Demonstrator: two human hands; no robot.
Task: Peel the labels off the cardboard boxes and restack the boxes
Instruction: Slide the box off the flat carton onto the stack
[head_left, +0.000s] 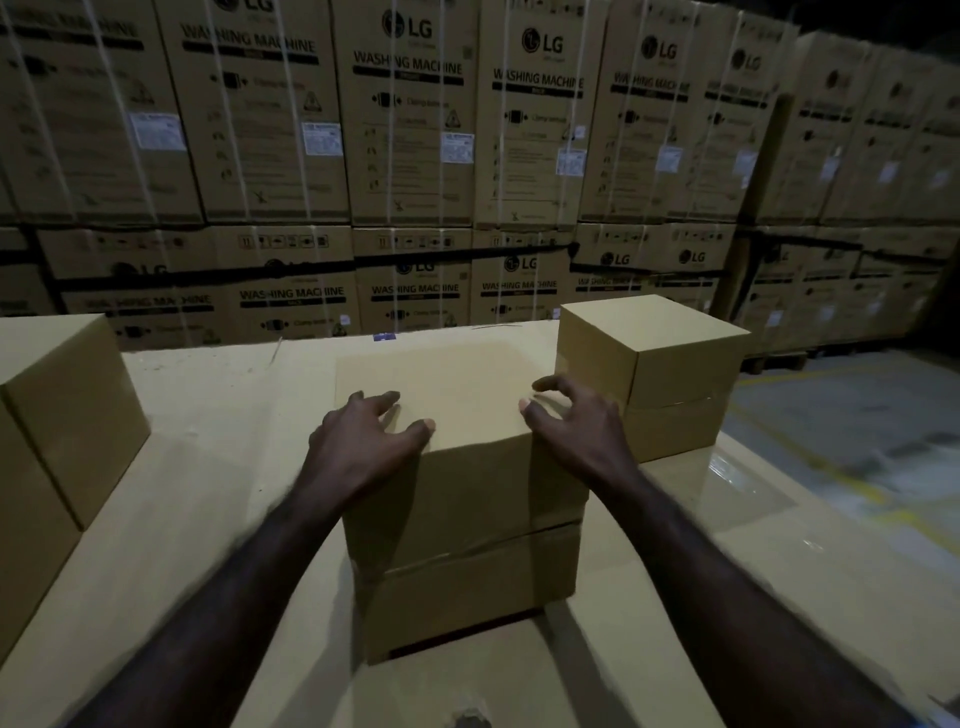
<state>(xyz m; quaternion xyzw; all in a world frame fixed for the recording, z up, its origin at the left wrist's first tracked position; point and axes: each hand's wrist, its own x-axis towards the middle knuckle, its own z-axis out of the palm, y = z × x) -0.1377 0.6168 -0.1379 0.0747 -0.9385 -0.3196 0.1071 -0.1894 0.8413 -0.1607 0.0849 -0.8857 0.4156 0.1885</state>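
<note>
The middle box (457, 415) is plain brown cardboard, matt and smooth on top, with what looks like clear tape around its lower half. The small box (654, 343) on the right is the same matt cardboard. The counter (208, 467) looks like pale cardboard too, though a patch (737, 478) at its right edge shines like plastic film. The wall cartons (410, 130) are printed cardboard with white straps and paper labels. The floor (857, 415) seems glossy.

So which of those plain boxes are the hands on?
The middle stack's top box: the left hand rests on it and the right hand is at its right edge. The side stacks sit untouched.
</note>
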